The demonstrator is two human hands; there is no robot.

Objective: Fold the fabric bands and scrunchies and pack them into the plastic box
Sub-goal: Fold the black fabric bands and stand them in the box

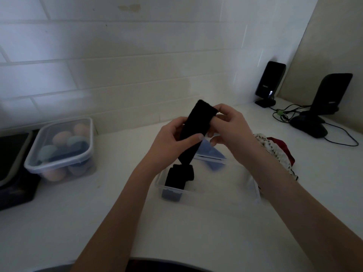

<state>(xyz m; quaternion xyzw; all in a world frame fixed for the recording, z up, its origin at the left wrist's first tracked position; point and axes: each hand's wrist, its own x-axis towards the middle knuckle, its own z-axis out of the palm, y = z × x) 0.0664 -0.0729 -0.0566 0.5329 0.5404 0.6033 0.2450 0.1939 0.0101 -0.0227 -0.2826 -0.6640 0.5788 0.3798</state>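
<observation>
A black fabric band hangs upright above the clear plastic box. My left hand grips its middle with thumb across the front. My right hand pinches its upper end from the right. Inside the box's left end lies a folded black band. A blue fabric piece shows at the box's far side, behind the hands. To the right of the box lies a heap of white and red scrunchies, partly hidden by my right forearm.
A lidded clear container of coloured sponges stands at the left, beside a dark box. Two black speakers with cables occupy the back right corner. A tiled wall runs behind the white counter.
</observation>
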